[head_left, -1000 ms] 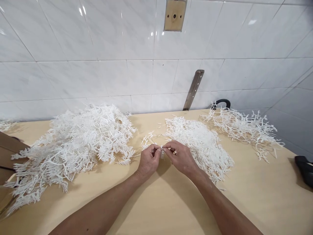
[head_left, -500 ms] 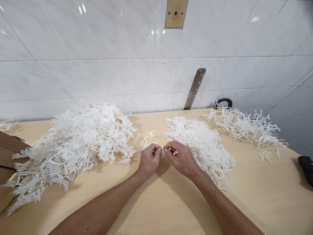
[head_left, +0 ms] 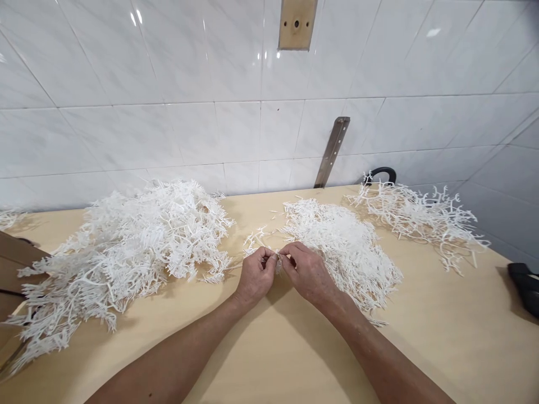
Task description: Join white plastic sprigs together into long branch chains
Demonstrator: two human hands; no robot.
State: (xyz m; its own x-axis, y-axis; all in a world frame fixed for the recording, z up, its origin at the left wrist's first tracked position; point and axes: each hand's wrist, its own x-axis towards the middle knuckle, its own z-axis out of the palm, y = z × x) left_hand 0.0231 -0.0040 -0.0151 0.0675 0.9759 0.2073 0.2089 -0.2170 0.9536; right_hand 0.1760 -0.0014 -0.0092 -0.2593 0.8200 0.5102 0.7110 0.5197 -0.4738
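Sprig (head_left: 278, 267), white and partly hidden, is pinched between closed fingertips of left hand (head_left: 256, 276) and right hand (head_left: 309, 273), just below frame centre.

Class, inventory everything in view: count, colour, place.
Feathery pile: 1, white, left
Stick heap: 1, white, right
Branch pile: 1, white, far right
Sprig: 1, white, centre
Held piece: 1, white, fingertips
Scraps: several, white, far left
Box: 1, brown, left
Table: 1, tan, beneath
Tiled walls: 2, whitish, background
Metal strip: 1, grey, wall
Wall plate: 1, yellowish, top
Handle: 1, black, back right
Unclear object: 1, black, right
Left hand: 1, bare, centre
Right hand: 1, bare, centre
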